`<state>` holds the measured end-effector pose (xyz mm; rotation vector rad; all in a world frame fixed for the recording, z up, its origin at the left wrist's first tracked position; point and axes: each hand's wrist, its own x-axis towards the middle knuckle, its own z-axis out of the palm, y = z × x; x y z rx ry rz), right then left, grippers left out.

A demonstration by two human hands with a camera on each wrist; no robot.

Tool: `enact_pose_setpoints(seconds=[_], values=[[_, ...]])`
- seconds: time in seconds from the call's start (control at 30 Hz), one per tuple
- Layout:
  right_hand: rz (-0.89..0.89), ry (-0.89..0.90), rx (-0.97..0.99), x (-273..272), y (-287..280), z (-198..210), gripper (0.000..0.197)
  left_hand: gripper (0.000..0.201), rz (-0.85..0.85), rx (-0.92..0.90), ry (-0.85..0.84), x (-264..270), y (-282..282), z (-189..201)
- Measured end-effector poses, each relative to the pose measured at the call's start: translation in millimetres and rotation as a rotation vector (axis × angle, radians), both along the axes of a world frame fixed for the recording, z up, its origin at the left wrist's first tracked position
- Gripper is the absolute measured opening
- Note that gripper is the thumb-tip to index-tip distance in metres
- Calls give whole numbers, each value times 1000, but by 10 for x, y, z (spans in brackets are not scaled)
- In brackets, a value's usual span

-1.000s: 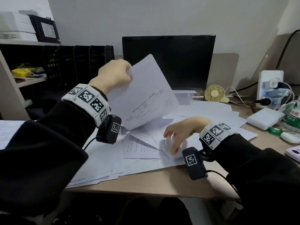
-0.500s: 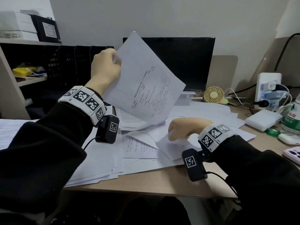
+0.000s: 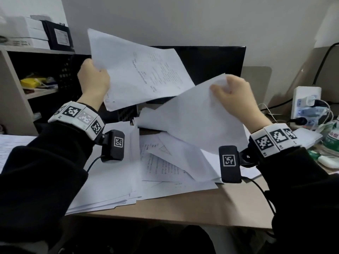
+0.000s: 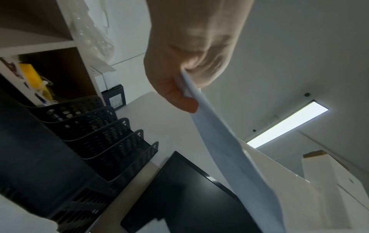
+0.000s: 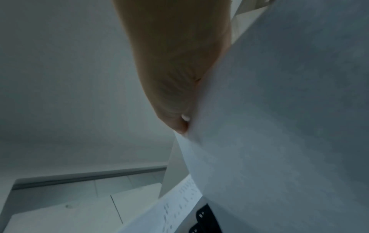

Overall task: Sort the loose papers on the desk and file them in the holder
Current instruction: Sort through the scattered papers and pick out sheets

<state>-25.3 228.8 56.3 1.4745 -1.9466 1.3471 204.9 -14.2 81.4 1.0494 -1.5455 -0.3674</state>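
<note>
The left hand (image 3: 93, 79) is raised in front of the dark monitor (image 3: 211, 61), its thumb and curled fingers pinching the lower left edge of a printed sheet (image 3: 139, 70) that fans up and to the right. The right hand (image 3: 236, 99) is up too, fingers bunched on the top corner of a second sheet (image 3: 198, 116) – a blank-looking one that slopes down and left towards the pile. Both sheets are clear of the worktop (image 3: 183, 211), and their near edges almost meet in mid-air, the printed one above and behind.

The rest of the loose papers (image 3: 161, 171) lie fanned and overlapping across the worktop below the two wrists, so most of the sorting looks to be ahead.

What the next move seems to hinge on is the holder (image 4: 103, 138): a black mesh rack with several upright slots, standing to the left, beside the monitor and against the shelf unit (image 3: 16, 85). It lies just below and to the left of the left hand – far nearer that hand than the right. The printed sheet's long edge runs diagonally, so I'd guess it needs turning upright to drop into a slot, or the right-hand sheet gets stacked with it first.
</note>
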Motion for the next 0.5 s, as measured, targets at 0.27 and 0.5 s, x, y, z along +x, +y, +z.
enact_pose_setpoints(seconds=[0.27,0.5], values=[[124,-182,-436,318,-153,129,31,38,-7,160,281,453,-290,-126],[338,-90,-299,1279,-726,-190,33,36,28,196,419,1061,-281,-195]])
